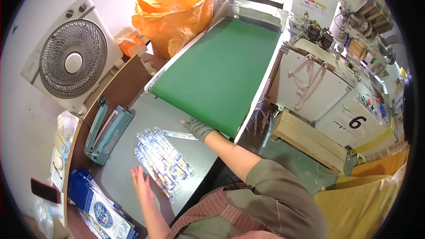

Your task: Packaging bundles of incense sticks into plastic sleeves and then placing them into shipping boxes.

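A pile of slim clear-and-blue wrapped packets, which look like wrapped chopsticks, lies on the grey tabletop. My left hand is open at the pile's left side, its fingers spread, with nothing held. My right hand, in a grey fingerless glove, is stretched flat by the near end of the green conveyor belt. Its bare fingertips point left and hold nothing that I can see. One single packet lies crosswise just below that hand, at the top of the pile.
A teal bag sealer stands left of the pile. Blue-and-white printed bags lie at the lower left, near a phone. A box fan and an orange bag are behind. Machinery and a wooden box stand right.
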The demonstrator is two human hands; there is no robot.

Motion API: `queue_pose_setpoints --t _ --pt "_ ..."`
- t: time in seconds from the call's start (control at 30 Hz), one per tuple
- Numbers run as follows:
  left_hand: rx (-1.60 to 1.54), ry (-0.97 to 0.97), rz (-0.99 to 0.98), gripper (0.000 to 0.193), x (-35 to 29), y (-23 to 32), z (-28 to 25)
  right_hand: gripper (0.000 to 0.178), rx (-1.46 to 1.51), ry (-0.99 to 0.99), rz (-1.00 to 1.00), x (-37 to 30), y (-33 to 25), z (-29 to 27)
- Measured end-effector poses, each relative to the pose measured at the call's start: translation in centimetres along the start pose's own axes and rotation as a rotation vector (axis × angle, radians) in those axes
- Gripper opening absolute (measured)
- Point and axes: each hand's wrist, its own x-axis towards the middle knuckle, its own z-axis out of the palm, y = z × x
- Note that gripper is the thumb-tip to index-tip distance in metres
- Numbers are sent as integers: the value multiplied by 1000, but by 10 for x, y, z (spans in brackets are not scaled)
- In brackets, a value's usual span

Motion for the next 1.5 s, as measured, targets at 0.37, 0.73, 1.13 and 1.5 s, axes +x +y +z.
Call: queue_pose_setpoints --t 0.37,0.73,1.13,1.5 --pt "-78 -66 13 85 3 -3 17 68 -89 38 -118 -18 -6 -22" --pt "-330 -290 -129 59 -2 8 41 64 942 -161 -207 -94 -132 53" --pt "242 46 1009 81 -21 20 15 91 1288 -92 -910 -117 -165 -22" --pt "219 -406 469 37 -57 27 27 96 1075 -443 -859 -127 -131 -30"
